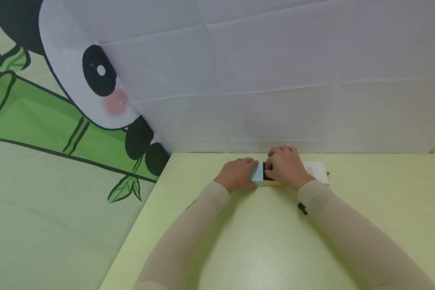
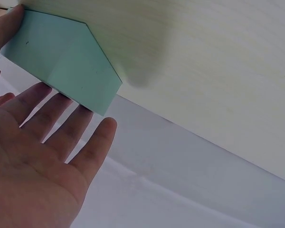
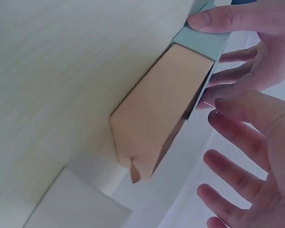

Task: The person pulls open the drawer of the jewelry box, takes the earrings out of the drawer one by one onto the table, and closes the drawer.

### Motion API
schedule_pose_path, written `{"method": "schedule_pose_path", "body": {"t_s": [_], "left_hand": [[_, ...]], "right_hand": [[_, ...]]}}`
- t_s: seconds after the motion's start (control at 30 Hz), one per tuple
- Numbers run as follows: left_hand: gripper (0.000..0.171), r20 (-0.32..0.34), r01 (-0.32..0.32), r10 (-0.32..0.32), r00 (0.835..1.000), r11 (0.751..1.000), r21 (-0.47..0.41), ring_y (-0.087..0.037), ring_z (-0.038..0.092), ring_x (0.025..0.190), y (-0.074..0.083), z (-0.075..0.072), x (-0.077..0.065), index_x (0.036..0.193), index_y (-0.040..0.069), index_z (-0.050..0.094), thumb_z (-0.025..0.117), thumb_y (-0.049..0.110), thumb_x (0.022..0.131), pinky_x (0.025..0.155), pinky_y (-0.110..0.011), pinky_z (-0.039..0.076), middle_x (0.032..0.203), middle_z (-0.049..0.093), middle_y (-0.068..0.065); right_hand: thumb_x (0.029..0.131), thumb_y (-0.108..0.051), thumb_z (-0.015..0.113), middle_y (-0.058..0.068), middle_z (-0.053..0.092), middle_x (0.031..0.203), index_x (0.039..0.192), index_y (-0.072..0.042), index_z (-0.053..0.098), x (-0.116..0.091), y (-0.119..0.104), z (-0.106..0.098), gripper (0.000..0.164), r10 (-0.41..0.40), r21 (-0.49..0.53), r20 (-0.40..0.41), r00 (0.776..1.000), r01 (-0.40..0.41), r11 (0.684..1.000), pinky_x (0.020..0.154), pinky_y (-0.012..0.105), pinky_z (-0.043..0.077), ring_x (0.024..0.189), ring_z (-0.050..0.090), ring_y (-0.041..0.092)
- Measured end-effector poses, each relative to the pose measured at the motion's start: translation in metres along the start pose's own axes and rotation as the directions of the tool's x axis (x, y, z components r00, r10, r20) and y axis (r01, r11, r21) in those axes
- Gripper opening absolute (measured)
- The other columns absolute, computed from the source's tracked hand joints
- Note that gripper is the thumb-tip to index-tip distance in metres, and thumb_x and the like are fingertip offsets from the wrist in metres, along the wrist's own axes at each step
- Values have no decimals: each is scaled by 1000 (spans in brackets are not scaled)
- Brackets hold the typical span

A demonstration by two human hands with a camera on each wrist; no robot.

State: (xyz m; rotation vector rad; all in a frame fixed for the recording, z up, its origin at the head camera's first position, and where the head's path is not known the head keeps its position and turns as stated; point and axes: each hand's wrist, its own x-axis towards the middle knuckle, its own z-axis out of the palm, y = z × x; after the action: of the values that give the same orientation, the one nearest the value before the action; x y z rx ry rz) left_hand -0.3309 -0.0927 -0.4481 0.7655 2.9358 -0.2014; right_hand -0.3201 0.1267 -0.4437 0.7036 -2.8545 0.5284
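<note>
A drawer-style box lies near the table's far edge, with a pale blue-green sleeve [image 1: 257, 175] and a tan drawer [image 3: 161, 90] slid partly out. A small ribbon tab [image 3: 135, 171] hangs from the drawer's end. In the head view a dark inside shows between the hands. My left hand [image 1: 238, 174] grips the sleeve, thumb on the near side and fingers along the far side. Over the open drawer, my right hand [image 1: 287, 167] pinches a tiny, thin whitish piece [image 3: 209, 104] between thumb and index finger, its other fingers spread; I cannot tell its kind.
A white printed box or card [image 1: 317, 171] lies right of the drawer, partly behind the right hand. A small black piece [image 1: 302, 208] shows beside the right sleeve. Behind the table [image 1: 261, 241] hangs a white cloth [image 1: 275, 112] with a panda print at left.
</note>
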Motion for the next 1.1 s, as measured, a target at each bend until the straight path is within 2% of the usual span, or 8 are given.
{"method": "schedule_pose_path", "body": {"t_s": [0.4,0.63,0.83,1.0,1.1], "left_hand": [[85,-8,-8,8,1000,1000,-9,-25,72,151,-1,-3,0,175,23,55,88,58,105,116,-45,66,177,63,-1],[78,-25,-25,24,999,1000,-11,-25,76,141,-3,-1,1,169,24,60,89,56,105,109,-45,68,169,68,0],[72,-41,-27,26,999,999,-31,-23,78,134,-3,0,2,167,28,62,89,53,105,104,-45,70,161,73,2],[70,-58,-30,30,998,999,-15,-23,78,134,-3,1,2,164,25,63,87,55,106,104,-43,70,160,73,2],[73,-60,-32,32,998,999,0,-23,78,137,-3,2,3,168,23,61,84,57,107,106,-41,69,162,72,1]], "right_hand": [[103,-20,87,15,80,148,99,-19,95,-2,-18,-10,9,-70,-47,-18,997,69,997,129,72,44,150,65,48],[101,-20,89,12,81,144,98,-20,94,-9,-27,-8,7,-123,-99,-27,992,120,988,130,70,46,148,66,44],[97,-17,93,9,82,130,93,-21,94,-21,-33,-7,5,-201,-118,-70,977,192,974,127,66,48,143,67,41],[94,-18,96,5,77,112,92,-23,94,-32,-38,-5,5,-257,-149,-88,962,242,959,124,65,51,137,69,39],[94,-20,98,3,75,107,94,-25,95,-39,-40,-2,5,-283,-170,-75,956,267,949,122,64,53,134,70,39]]}}
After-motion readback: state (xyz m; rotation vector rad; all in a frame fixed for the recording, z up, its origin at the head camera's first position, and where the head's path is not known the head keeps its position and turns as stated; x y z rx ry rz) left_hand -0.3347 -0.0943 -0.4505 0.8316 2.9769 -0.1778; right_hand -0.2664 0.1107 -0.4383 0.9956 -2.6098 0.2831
